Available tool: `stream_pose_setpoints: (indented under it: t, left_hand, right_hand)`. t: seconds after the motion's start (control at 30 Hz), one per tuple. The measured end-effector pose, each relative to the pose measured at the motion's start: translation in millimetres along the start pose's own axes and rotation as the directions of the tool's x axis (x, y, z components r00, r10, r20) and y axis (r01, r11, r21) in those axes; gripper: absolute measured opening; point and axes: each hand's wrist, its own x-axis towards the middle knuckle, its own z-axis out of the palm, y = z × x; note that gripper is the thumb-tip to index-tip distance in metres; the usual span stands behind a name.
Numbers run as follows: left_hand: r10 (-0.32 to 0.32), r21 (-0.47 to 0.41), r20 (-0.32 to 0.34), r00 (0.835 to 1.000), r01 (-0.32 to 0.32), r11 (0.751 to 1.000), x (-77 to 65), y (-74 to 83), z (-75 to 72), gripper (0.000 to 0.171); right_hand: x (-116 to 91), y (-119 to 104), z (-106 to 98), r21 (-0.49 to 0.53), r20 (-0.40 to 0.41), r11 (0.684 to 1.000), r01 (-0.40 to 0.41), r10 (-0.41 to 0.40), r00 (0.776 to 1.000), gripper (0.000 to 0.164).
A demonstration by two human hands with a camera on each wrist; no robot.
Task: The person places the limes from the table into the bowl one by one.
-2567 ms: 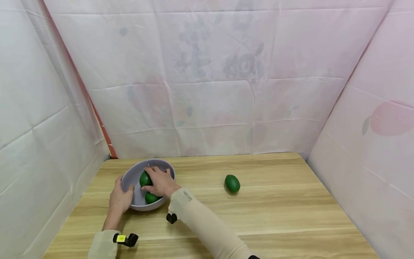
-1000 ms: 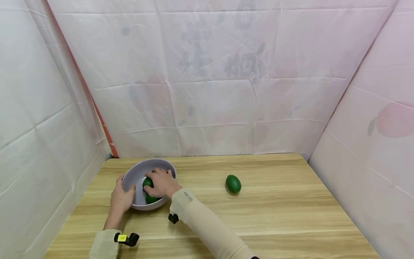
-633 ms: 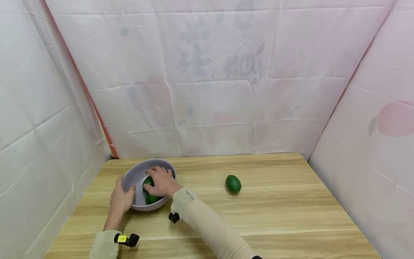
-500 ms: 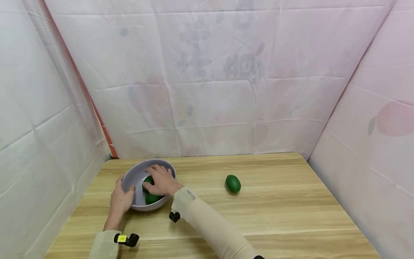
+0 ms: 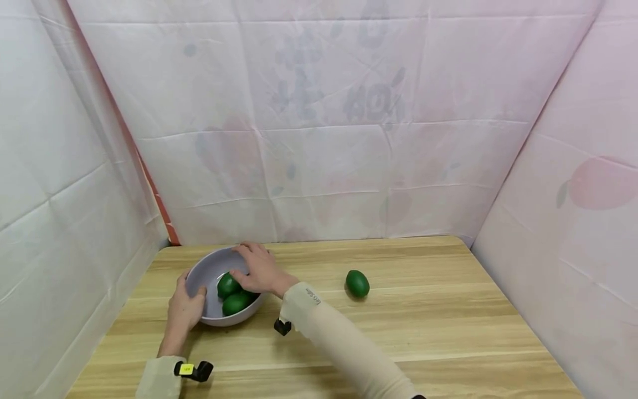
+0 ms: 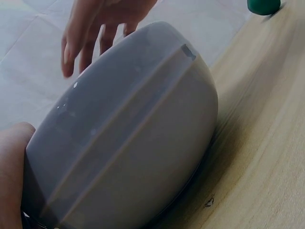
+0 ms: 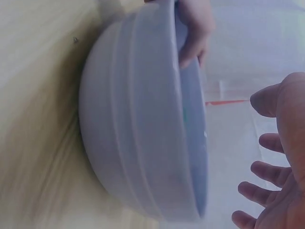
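A grey-lilac bowl (image 5: 204, 272) stands at the far left of the table, its outer wall filling much of both wrist views. My left hand (image 5: 185, 307) grips its left rim, thumb inside and fingers outside. Glossy dark green oval fruit lies in the bowl: one upper fruit (image 5: 228, 285) and one lower fruit (image 5: 236, 304), with more green partly hidden beside my right hand. That right hand (image 5: 261, 270) hovers over the bowl's right rim, fingers spread and holding nothing; in the right wrist view its fingers are apart from the bowl.
Another green fruit (image 5: 358, 284) lies alone on the wooden table (image 5: 423, 327), right of the bowl. White printed sheets (image 5: 319, 166) hang behind the table and along both sides. Black wrist mounts (image 5: 282, 326) sit on both cuffs.
My right hand has let go of the fruit in the bowl and moved up and right toward the rim. More fruit now shows. The left hand and bowl have stayed put.
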Motion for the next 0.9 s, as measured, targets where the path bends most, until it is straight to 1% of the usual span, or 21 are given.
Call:
stream_pose_setpoints:
  t: [0.23,0.5,0.67,0.9]
  left_hand:
    - [-0.003,-0.013,0.001,1.0,0.003,1.0,0.0,0.1,1.7,0.073]
    - [0.002,-0.006,-0.001,1.0,-0.002,1.0,-0.3,0.0,1.1,0.073]
    - [-0.001,-0.007,0.011,1.0,0.001,1.0,-1.3,-0.2,0.9,0.073]
    - [0.004,-0.01,0.0,1.0,-0.004,1.0,-2.2,0.5,1.1,0.072]
  right_hand:
    - [-12,15,-23,0.006,-0.028,1.0,0.007,-0.007,1.0,0.055]
    - [-33,34,-44,0.015,-0.074,1.0,0.007,-0.006,0.997,0.057]
    - [-49,48,-56,-0.003,-0.085,1.0,0.0,-0.001,0.996,0.059]
    - [-70,65,-69,-0.051,-0.084,0.999,-0.002,-0.002,0.996,0.058]
